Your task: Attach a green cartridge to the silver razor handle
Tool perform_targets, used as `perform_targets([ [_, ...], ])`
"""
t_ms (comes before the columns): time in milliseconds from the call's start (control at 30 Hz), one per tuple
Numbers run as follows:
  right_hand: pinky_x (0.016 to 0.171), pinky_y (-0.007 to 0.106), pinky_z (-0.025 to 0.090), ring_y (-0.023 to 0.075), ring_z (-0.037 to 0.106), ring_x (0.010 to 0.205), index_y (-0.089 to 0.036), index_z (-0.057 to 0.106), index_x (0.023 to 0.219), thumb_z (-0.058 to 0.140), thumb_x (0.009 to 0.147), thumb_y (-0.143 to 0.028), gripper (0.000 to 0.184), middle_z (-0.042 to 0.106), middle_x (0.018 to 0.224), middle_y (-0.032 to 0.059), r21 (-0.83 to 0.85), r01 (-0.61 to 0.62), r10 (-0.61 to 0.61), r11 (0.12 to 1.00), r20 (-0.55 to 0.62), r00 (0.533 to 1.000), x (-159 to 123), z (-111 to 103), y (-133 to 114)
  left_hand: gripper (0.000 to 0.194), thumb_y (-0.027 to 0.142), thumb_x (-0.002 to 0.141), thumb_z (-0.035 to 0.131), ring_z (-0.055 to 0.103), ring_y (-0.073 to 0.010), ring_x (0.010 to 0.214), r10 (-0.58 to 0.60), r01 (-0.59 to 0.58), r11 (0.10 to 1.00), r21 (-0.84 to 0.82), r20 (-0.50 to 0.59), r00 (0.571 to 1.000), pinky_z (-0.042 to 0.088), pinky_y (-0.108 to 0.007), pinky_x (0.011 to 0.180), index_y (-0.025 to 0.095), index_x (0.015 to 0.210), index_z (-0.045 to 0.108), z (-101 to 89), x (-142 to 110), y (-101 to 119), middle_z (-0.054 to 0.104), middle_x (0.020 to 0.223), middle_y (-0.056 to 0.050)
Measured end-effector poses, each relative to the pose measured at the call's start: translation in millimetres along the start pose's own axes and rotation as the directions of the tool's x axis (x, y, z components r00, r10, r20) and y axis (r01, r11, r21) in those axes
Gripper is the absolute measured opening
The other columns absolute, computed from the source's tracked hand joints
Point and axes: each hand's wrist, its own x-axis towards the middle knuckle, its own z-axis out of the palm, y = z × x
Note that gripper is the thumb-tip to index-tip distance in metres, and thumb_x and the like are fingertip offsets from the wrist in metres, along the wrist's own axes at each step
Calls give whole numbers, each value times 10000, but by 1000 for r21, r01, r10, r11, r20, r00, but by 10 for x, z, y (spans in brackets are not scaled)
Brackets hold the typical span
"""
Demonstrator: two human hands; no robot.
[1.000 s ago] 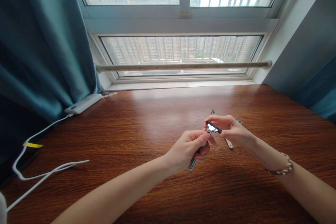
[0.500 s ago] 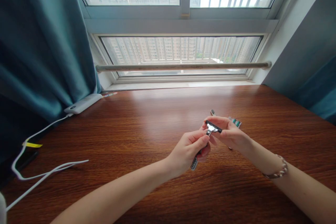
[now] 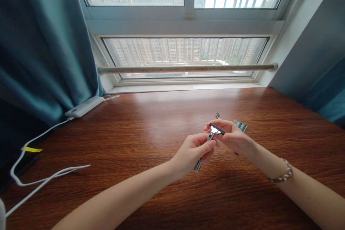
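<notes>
Razor (image 3: 211, 136) between hands (image 3: 192, 153), teal-striped cartridge pack (image 3: 240, 126) beyond

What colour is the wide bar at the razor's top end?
The wide bar is black, on a silver neck; best seen in the head camera's view.

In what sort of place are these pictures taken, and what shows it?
Probably a room in a home, perhaps a flat: a wooden desk below a window, tower blocks outside, and a blue curtain at the left.

Tabletop (image 3: 151, 122) beyond left fingers (image 3: 199, 138) lies free — toothbrush (image 3: 218, 115) blocks right.
</notes>
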Motion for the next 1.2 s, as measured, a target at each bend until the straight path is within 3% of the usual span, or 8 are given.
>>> perform_targets([
  [333,735,282,416,155,563,821,-211,630,943,727,604,-239,353,637,888,36,-52,24,-30,998,-129,991,35,-54,74,229,356,795,501,307,-51,438,29,-28,999,29,-45,999,195,-210,433,133,757,531,-47,63,-39,375,490,53],
  [533,620,237,399,128,532,744,-186,596,895,717,613,-215,308,599,863,31,6,-36,36,999,-68,997,44,34,35,236,350,789,510,301,-49,436,23,-21,999,41,-44,999,201,-214,431,132,698,506,-74,59,-72,369,483,54],
  [800,651,216,408,104,542,764,-185,563,856,679,645,-107,253,591,921,22,-3,-104,103,995,-66,992,20,65,9,249,350,786,522,300,-47,437,19,-12,996,93,-73,997,207,-216,438,131,671,494,-72,46,-99,362,479,56],
  [933,708,246,434,119,552,820,-202,542,1011,711,610,-132,441,569,1043,48,-22,-103,103,994,9,995,51,-20,62,239,353,802,502,274,-39,411,13,-16,998,-55,-53,999,174,-206,417,131,715,512,-64,47,-90,351,469,60],
  [1033,778,314,445,170,547,932,-239,448,1174,748,544,-136,705,538,1132,68,-155,-163,173,974,57,983,108,-209,-21,250,376,809,482,237,-27,384,2,-14,974,-225,-56,998,141,-193,403,132,813,533,-101,81,-87,362,482,61],
  [1100,786,352,453,187,559,938,-243,407,1212,724,593,-172,699,515,1174,88,-334,-199,206,921,-13,978,117,-398,-166,273,399,805,479,241,-26,381,-20,0,956,-292,-64,998,148,-185,401,134,835,536,-150,119,-105,375,491,56],
  [1167,792,380,456,195,576,904,-206,428,1186,690,642,-251,605,539,1139,106,-551,-182,77,814,-208,975,62,-623,-326,288,411,814,457,257,-31,384,-47,24,942,-333,-62,997,165,-181,402,136,847,538,-210,163,-149,384,500,50],
  [1200,769,390,465,202,584,868,-184,452,1154,691,633,-290,582,567,1083,111,-664,-187,-39,724,-310,950,5,-740,-387,295,411,822,441,269,-34,388,-58,33,936,-350,-61,996,173,-180,402,134,844,540,-241,186,-180,387,506,46],
])
